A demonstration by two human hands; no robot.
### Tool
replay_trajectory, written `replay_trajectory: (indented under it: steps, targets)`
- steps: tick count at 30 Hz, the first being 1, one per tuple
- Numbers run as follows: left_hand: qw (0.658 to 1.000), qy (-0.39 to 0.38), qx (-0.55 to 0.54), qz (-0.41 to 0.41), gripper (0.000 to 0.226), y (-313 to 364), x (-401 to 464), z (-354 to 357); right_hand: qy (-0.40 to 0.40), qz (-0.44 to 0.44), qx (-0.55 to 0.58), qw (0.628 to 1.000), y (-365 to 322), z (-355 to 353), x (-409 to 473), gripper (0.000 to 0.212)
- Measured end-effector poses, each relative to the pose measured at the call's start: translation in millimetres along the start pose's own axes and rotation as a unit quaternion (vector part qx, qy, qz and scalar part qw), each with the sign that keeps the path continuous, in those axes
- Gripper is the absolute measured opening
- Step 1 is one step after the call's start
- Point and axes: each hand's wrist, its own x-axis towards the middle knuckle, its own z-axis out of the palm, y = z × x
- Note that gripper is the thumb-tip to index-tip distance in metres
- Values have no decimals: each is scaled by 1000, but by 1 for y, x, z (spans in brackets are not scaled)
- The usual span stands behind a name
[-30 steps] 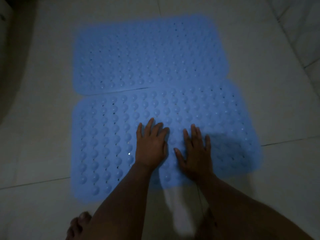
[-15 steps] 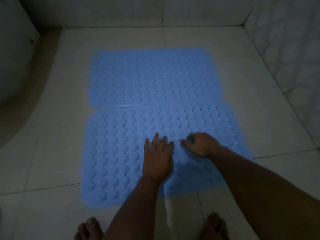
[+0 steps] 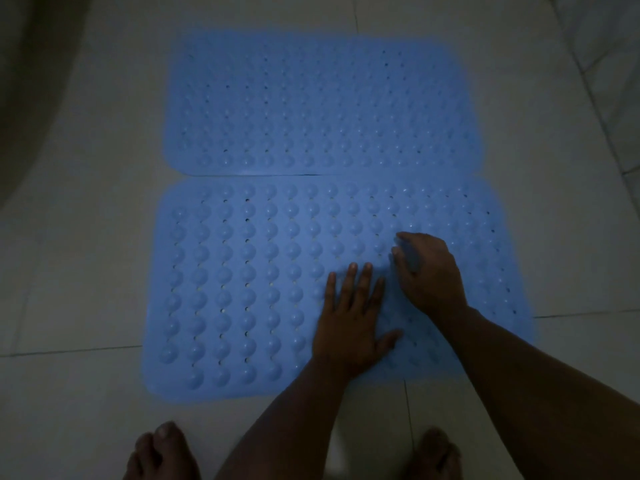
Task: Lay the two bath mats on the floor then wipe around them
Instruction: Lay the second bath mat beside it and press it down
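Two blue bath mats with rows of round bumps and small holes lie flat on the pale tiled floor, long edges touching. The far mat (image 3: 322,105) lies behind the near mat (image 3: 242,289). My left hand (image 3: 349,323) rests flat on the near mat right of its middle, with fingers straight and spread. Just to its right, my right hand (image 3: 429,271) sits on the same mat with fingers curled under. Its fingertips are blurred, and I see nothing held in it.
My bare feet (image 3: 162,452) (image 3: 436,452) stand on the tiles at the near edge. A tiled wall (image 3: 609,64) rises at the right. A dark curved shape (image 3: 34,64) fills the upper left corner. The light is dim.
My right hand went from lying flat beside the left to curled fingers and moved slightly further up the near mat. The left hand stayed flat. The view shifted.
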Motion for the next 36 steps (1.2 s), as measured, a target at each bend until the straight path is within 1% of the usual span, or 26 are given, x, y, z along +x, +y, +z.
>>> replay_trajectory:
  steps: [2,4,6,8,9,10,11,12,13,14,16,18,20,21,22,24,26,28,33,36]
  targets:
    - [1000,-8,-12,-1,86,1,-1,0,5,-2,3,1000,0,-5,-2,33]
    - [999,-37,-35,-7,80,0,0,-2,-12,30,7,999,-6,-12,-3,32]
    - [994,-95,-47,-15,77,1,5,-13,-45,60,1,997,-11,-25,-1,33]
    - [983,-169,-68,-22,79,-1,17,-41,-94,76,-2,993,-19,-38,4,36]
    - [976,-200,-80,-33,75,-2,27,-57,-128,91,-5,988,-25,-44,7,38]
    - [967,-224,-104,-56,65,-4,36,-73,-162,107,-4,981,-32,-49,11,38]
    - [962,-226,-129,-85,53,-8,42,-89,-192,121,-2,974,-41,-52,12,39]
    - [964,-192,-144,-113,43,-15,44,-101,-211,124,0,970,-50,-51,11,39]
    - [972,-143,-138,-128,37,-23,42,-107,-222,123,-1,967,-61,-51,6,39]
    - [978,-107,-122,-132,38,-30,35,-109,-225,115,2,968,-71,-47,-1,39]
    - [983,-91,-84,-138,50,-41,14,-106,-230,80,-9,970,-89,-32,-19,46]
    - [987,-82,-45,-132,61,-49,-8,-101,-224,38,-48,973,-106,-9,-46,58]
    - [990,-48,-27,-130,59,-58,-26,-96,-234,27,-68,969,-124,18,-71,70]
    - [990,-39,-22,-133,57,-64,-33,-96,-242,35,-77,967,-134,31,-79,78]
    - [990,-39,-21,-137,57,-68,-41,-97,-247,51,-84,964,-144,40,-86,84]
    - [990,-45,-12,-136,60,-78,-47,-98,-217,63,-98,969,-151,48,-91,90]
    - [991,-40,15,-129,62,-89,-49,-95,-174,54,-98,978,-149,49,-89,88]
    - [989,-32,24,-144,61,-99,-50,-93,-154,53,-96,982,-150,52,-84,83]
    - [987,-11,32,-158,57,-105,-51,-89,-145,59,-100,983,-149,64,-85,86]
    - [987,-10,27,-155,57,-103,-54,-86,-179,55,-94,978,-143,65,-84,92]
